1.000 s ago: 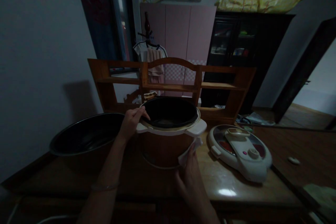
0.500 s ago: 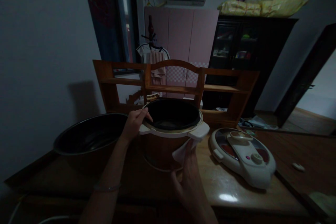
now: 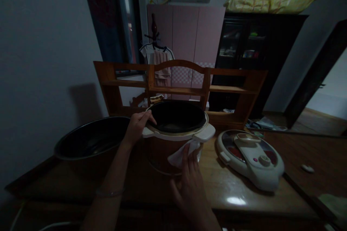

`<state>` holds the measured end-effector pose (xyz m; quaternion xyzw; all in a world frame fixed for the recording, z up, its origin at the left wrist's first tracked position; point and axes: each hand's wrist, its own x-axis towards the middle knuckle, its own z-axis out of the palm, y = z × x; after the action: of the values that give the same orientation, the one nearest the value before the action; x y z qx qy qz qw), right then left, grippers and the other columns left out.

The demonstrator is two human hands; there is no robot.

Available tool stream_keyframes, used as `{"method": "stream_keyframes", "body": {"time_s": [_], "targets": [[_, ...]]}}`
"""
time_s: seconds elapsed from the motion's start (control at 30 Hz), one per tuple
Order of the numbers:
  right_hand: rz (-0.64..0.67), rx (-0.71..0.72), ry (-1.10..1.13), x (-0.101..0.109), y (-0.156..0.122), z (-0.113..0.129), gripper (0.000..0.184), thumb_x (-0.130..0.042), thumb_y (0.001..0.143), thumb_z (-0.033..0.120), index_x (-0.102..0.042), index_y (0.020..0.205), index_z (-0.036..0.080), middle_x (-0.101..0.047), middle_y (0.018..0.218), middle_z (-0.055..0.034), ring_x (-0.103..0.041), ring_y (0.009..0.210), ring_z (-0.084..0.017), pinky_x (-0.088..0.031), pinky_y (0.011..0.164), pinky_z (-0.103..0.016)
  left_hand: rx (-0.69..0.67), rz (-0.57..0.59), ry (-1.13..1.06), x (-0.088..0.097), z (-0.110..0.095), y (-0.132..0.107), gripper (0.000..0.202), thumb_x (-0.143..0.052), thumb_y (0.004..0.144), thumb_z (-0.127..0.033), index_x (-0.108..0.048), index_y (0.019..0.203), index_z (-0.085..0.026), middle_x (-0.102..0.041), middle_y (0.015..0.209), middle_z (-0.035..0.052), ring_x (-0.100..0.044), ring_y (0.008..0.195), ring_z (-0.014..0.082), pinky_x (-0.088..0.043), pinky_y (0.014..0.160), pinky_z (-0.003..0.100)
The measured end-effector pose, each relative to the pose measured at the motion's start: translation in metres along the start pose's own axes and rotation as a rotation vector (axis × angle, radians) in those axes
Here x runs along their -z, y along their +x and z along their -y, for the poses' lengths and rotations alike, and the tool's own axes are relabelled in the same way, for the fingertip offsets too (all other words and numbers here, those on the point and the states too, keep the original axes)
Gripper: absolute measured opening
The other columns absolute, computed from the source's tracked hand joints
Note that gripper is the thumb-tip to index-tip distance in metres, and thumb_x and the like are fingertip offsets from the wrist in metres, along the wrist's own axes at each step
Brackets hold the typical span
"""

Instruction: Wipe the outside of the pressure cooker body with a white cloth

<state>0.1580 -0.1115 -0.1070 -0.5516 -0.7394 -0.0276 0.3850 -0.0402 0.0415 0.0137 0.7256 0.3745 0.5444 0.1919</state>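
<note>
A pressure cooker body [image 3: 159,155] with a white rim and a dark inside stands on the wooden table. My left hand [image 3: 137,124] grips its rim at the left, fingers closed over the edge beside the left handle. On the cooker's outer wall, below the right handle [image 3: 205,133], my right hand [image 3: 189,182] presses a white cloth or tissue [image 3: 179,155] flat with its fingers. The lid [image 3: 252,158], pale with a knob and a pink button, lies to the right. A wide dark pot [image 3: 94,139] sits to the left, close by my left forearm.
Behind the cooker rises a wooden shelf rack [image 3: 179,90]. The tabletop [image 3: 225,187] shows between cooker and lid. A small white object [image 3: 307,168] lies at the far right. A wall [image 3: 48,79] bounds the left side.
My right hand and the white cloth have slid left along the cooker's wall. My left hand keeps its hold on the rim. The view has shifted slightly.
</note>
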Motion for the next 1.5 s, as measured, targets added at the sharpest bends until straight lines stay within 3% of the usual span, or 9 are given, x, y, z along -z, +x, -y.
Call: {"method": "stream_keyframes", "body": {"time_s": [0.2,0.47,0.8,1.03,1.3,1.5], "targets": [[-0.027,-0.011,-0.043,-0.006,-0.003,-0.002,0.097,-0.053,0.084,0.015,0.011,0.157,0.009,-0.007,0.164,-0.0191,-0.007,0.150,-0.040,-0.034,0.113,-0.064,0.007,-0.004,-0.001,0.000,0.001,0.000,0.052,-0.043,0.094,-0.044,-0.070,0.059,-0.017,-0.066,0.067,0.0038,-0.060,0.069,0.0171,-0.042,0.073,0.029],[-0.072,-0.078,0.057,-0.004,-0.007,-0.008,0.094,-0.049,0.086,0.011,0.015,0.156,0.010,-0.005,0.164,-0.0190,-0.009,0.151,-0.037,-0.034,0.114,-0.061,0.016,-0.009,-0.012,-0.001,0.000,0.000,0.052,-0.044,0.094,-0.045,-0.071,0.059,-0.018,-0.067,0.068,0.0043,-0.060,0.070,0.0175,-0.043,0.071,0.029],[-0.114,-0.132,0.278,0.011,0.003,-0.017,0.087,-0.049,0.094,0.023,0.010,0.157,0.013,-0.003,0.165,-0.0155,-0.005,0.151,-0.032,-0.023,0.120,-0.057,0.010,0.000,-0.010,0.000,0.001,0.001,0.053,-0.044,0.094,-0.045,-0.071,0.058,-0.017,-0.067,0.068,0.0045,-0.061,0.071,0.0178,-0.043,0.073,0.030],[-0.106,-0.198,0.364,0.016,0.009,-0.023,0.086,-0.046,0.096,0.028,0.015,0.156,0.013,0.006,0.165,-0.0135,0.005,0.150,-0.028,-0.016,0.120,-0.056,0.002,-0.014,0.009,-0.001,0.001,0.001,0.053,-0.043,0.093,-0.045,-0.071,0.057,-0.018,-0.068,0.067,0.0043,-0.061,0.071,0.0184,-0.044,0.075,0.030],[-0.085,-0.273,0.421,0.015,0.008,-0.027,0.083,-0.045,0.096,0.031,0.007,0.157,0.011,-0.001,0.165,-0.0154,-0.001,0.152,-0.025,-0.016,0.121,-0.053,0.003,-0.010,0.001,0.000,0.005,0.001,0.052,-0.044,0.094,-0.044,-0.071,0.058,-0.018,-0.068,0.068,0.0042,-0.061,0.070,0.0176,-0.043,0.071,0.029],[-0.083,-0.298,0.414,0.015,0.007,-0.027,0.088,-0.048,0.094,0.029,0.010,0.157,0.013,-0.004,0.165,-0.0151,-0.002,0.151,-0.026,-0.017,0.121,-0.054,-0.003,-0.018,0.010,0.000,0.002,0.001,0.051,-0.044,0.094,-0.043,-0.071,0.058,-0.019,-0.069,0.069,0.0038,-0.063,0.073,0.0182,-0.044,0.074,0.029]]}}
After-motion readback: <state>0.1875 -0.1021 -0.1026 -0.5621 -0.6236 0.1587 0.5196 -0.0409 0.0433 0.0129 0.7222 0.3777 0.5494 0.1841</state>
